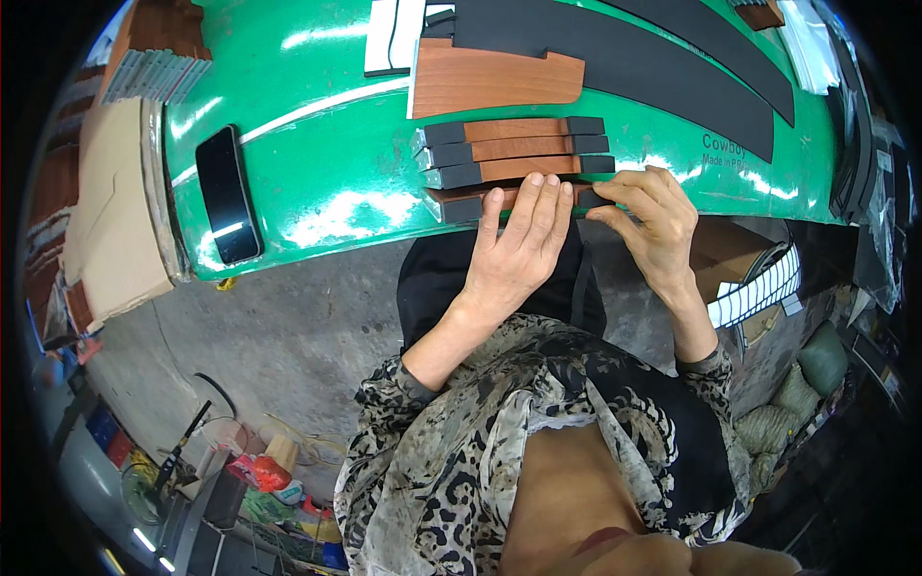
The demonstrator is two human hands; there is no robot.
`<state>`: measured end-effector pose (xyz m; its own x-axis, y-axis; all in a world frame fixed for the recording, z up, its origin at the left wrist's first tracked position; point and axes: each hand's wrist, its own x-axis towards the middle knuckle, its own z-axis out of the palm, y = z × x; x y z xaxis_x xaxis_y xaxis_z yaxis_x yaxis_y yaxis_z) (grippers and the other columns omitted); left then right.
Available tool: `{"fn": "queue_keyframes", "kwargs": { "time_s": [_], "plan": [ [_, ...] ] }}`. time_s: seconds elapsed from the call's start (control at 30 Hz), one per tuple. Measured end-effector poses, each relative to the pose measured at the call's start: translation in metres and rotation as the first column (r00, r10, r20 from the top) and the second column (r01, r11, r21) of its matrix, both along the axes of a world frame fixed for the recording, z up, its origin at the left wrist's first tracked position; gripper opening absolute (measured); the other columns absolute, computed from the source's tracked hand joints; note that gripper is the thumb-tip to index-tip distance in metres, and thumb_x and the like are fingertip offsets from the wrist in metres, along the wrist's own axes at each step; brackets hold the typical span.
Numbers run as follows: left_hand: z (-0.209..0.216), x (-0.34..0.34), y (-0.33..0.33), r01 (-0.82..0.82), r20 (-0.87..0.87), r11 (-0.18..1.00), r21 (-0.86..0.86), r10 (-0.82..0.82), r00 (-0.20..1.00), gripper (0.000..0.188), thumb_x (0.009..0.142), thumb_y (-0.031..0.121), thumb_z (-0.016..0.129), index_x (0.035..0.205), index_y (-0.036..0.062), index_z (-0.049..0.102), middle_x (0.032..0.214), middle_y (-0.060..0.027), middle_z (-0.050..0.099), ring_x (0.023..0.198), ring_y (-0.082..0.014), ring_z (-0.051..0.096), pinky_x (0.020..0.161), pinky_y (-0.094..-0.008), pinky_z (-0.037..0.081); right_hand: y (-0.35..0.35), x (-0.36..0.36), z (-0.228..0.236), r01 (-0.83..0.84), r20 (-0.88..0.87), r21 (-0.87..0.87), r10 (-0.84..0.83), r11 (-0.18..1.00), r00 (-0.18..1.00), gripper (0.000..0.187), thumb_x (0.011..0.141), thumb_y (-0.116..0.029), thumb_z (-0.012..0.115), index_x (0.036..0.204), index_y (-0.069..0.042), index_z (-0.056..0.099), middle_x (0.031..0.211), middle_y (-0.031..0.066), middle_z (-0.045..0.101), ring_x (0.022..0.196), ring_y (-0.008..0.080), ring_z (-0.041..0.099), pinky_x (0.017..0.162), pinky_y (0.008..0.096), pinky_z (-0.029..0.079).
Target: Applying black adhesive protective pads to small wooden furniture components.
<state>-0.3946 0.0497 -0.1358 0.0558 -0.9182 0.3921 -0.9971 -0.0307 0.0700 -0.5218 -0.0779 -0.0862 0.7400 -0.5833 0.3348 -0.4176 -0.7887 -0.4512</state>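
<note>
A brown wood-grain strip [462,204] with black end wraps lies along the near edge of the green table. Across its middle rests my left hand [519,235], fingers stretched out and lying flat. At the strip's right end, my right hand [658,216] pinches the black end wrap [593,198] between thumb and fingers. Just beyond, several like strips [521,149] lie side by side, with black wraps at both ends and metallic left tips. My left fingertips come close to the nearest of these. Part of the held strip is hidden under my left hand.
A wood-grain panel [499,79] and long black sheets [624,72] lie farther back on the green table [317,182]. On the left are a black phone [229,195], a cardboard sheet [115,211] and stacked wood-grain pieces [158,48]. An open carton [725,254] stands below the right edge.
</note>
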Motion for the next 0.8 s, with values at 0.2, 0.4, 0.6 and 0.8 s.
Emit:
{"fn": "queue_keyframes", "kwargs": {
  "time_s": [0.2,0.4,0.6,0.8],
  "plan": [
    [-0.0006,-0.0007,0.0003,-0.002,0.002,1.000,-0.006,0.002,1.000,0.040,0.082,0.017,0.055,0.121,0.0104,0.057,0.124,-0.0054,0.052,0.121,-0.0200,0.046,0.106,-0.0488,0.025,0.0003,-0.0002,-0.0020,-0.003,0.004,-0.027,0.003,1.000,1.000,0.027,0.056,-0.019,0.079,0.079,-0.009,0.069,0.078,0.0015,0.063,0.066,0.0182,0.053,0.059,0.0295,0.044],
    [-0.0002,-0.0002,-0.0015,-0.001,0.001,1.000,-0.015,0.001,1.000,0.040,0.082,0.017,0.055,0.121,0.0104,0.057,0.123,-0.0050,0.052,0.120,-0.0197,0.047,0.106,-0.0487,0.025,-0.0010,0.0005,-0.0006,-0.002,-0.002,-0.040,0.002,0.999,1.000,0.027,0.056,-0.020,0.079,0.079,-0.009,0.069,0.078,0.0011,0.062,0.065,0.0181,0.052,0.059,0.0299,0.043],
    [-0.0008,0.0008,-0.0008,-0.001,0.001,1.000,-0.007,0.001,1.000,0.040,0.082,0.017,0.056,0.121,0.0103,0.056,0.123,-0.0049,0.052,0.120,-0.0196,0.047,0.106,-0.0487,0.025,-0.0011,0.0022,-0.0028,-0.003,0.002,-0.035,0.003,0.999,1.000,0.027,0.056,-0.020,0.079,0.079,-0.009,0.069,0.078,0.0010,0.062,0.065,0.0180,0.052,0.058,0.0297,0.043],
    [-0.0012,0.0001,-0.0006,-0.003,0.003,1.000,-0.020,0.003,1.000,0.039,0.082,0.017,0.055,0.120,0.0104,0.057,0.123,-0.0048,0.053,0.120,-0.0197,0.047,0.106,-0.0485,0.025,-0.0009,0.0022,-0.0021,-0.007,0.002,-0.036,0.007,0.999,1.000,0.027,0.056,-0.019,0.078,0.079,-0.009,0.069,0.077,0.0012,0.063,0.065,0.0178,0.052,0.058,0.0293,0.044]
  ]
}}
